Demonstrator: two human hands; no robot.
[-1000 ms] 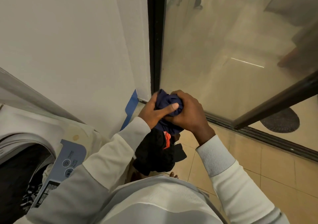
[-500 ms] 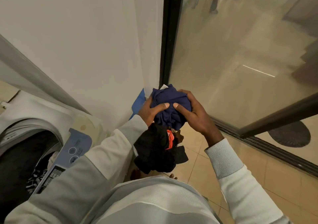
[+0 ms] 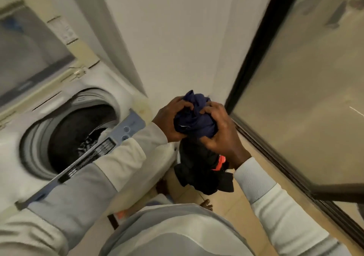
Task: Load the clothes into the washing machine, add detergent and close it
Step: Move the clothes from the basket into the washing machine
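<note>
Both hands grip a bundle of clothes at chest height, right of the washing machine. My left hand point(image 3: 169, 118) clutches the navy garment point(image 3: 194, 116) from the left; my right hand point(image 3: 220, 135) clutches it from the right. A black garment with an orange patch point(image 3: 199, 169) hangs below the navy one. The top-loading washing machine point(image 3: 118, 102) stands at the left with its lid point(image 3: 33, 45) raised. Its dark drum point(image 3: 78, 133) is open and some patterned clothes lie inside. A blue control panel point(image 3: 126, 125) runs along the machine's near edge.
A white wall point(image 3: 177, 29) rises behind the machine. A black-framed glass door point(image 3: 307, 82) fills the right side. Beige floor tiles point(image 3: 256, 179) lie between the machine and the door frame. A small orange thing point(image 3: 121, 214) shows low by the machine's front.
The view has swung left, bringing the drum and raised lid into sight. Both hands have tightened round the navy garment, and the bundle now sits nearer the machine.
</note>
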